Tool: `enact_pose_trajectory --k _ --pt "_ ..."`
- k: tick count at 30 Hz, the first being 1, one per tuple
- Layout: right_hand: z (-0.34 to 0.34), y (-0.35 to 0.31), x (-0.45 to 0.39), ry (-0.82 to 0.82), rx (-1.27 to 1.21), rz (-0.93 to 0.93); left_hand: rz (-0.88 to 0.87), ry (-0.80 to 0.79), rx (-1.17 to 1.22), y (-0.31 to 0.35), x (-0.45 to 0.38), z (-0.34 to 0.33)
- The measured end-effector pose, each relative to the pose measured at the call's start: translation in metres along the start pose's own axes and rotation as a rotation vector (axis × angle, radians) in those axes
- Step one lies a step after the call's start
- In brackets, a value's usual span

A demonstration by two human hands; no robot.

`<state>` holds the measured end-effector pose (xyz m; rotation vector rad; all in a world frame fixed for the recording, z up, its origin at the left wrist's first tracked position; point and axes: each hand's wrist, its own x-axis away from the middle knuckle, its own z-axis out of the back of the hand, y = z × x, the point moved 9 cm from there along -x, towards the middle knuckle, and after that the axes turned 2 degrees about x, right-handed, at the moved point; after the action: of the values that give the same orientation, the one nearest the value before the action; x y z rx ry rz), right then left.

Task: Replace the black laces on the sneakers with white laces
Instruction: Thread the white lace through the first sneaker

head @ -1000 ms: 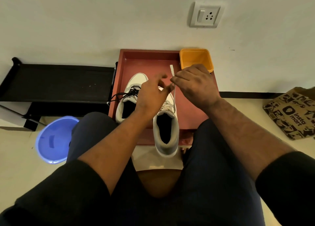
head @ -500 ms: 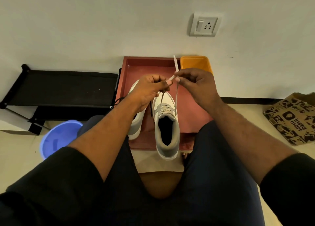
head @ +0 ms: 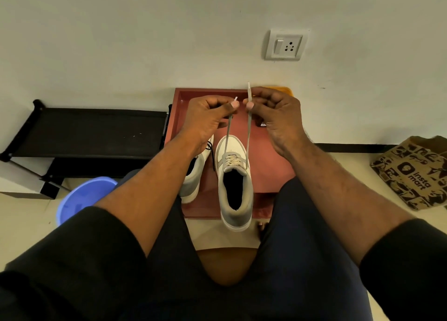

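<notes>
Raised since the earlier frame, my left hand [head: 208, 117] and right hand [head: 275, 112] each pinch one flat white lace [head: 248, 137] end above the grey-and-white sneaker [head: 234, 185] on the red tray [head: 268, 161]; I should even them before tightening.

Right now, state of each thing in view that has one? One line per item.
Left hand: pinching one end of the white lace.
Right hand: pinching the other end.
White lace: threaded through the right sneaker, both ends pulled up taut.
Right sneaker: on red tray, white-laced, untied.
Left sneaker: black lace still on it.
Blue basin: upright on the floor.
Wall switch: position unclear.
</notes>
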<state>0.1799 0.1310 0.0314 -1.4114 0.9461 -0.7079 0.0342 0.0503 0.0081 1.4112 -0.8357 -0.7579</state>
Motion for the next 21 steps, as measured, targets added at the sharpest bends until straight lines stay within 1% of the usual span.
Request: enact_pose_trajectory --k 2,4,6,9,11,13,14,15,17,19,21 --pt "-0.002 -0.008 0.0 -0.028 0.053 0.058 -0.004 -0.003 -0.003 0.001 -0.001 -0.001" --pt "-0.005 -0.018 0.0 -0.073 0.167 0.156 -0.001 -0.015 -0.02 0.002 -0.002 -0.001" --pt "-0.012 -0.029 0.002 -0.141 0.346 0.309 0.036 -0.03 -0.014 0.002 -0.006 0.0" --pt "-0.028 -0.042 0.005 -0.251 0.627 0.587 0.126 -0.055 -0.001 -0.004 -0.015 0.001" --pt "-0.048 -0.039 0.013 -0.409 0.842 0.792 0.178 -0.074 -0.007 -0.008 -0.021 0.0" --pt "-0.072 -0.017 0.026 -0.631 1.163 0.968 0.204 -0.075 -0.043 -0.01 -0.025 0.001" --pt "-0.079 -0.002 0.027 -0.717 1.317 0.992 0.212 -0.073 -0.066 -0.009 -0.026 0.0" --pt "-0.083 0.011 0.025 -0.778 1.447 0.971 0.211 -0.07 -0.098 -0.008 -0.028 0.0" --pt "-0.087 0.021 0.014 -0.842 1.615 0.896 0.185 -0.063 -0.158 -0.003 -0.031 0.002" --pt "-0.087 0.021 0.004 -0.876 1.679 0.857 0.134 -0.015 -0.159 0.001 -0.032 0.005" --pt "-0.086 0.019 -0.006 -0.884 1.689 0.812 0.09 0.115 -0.124 -0.005 -0.028 0.017"
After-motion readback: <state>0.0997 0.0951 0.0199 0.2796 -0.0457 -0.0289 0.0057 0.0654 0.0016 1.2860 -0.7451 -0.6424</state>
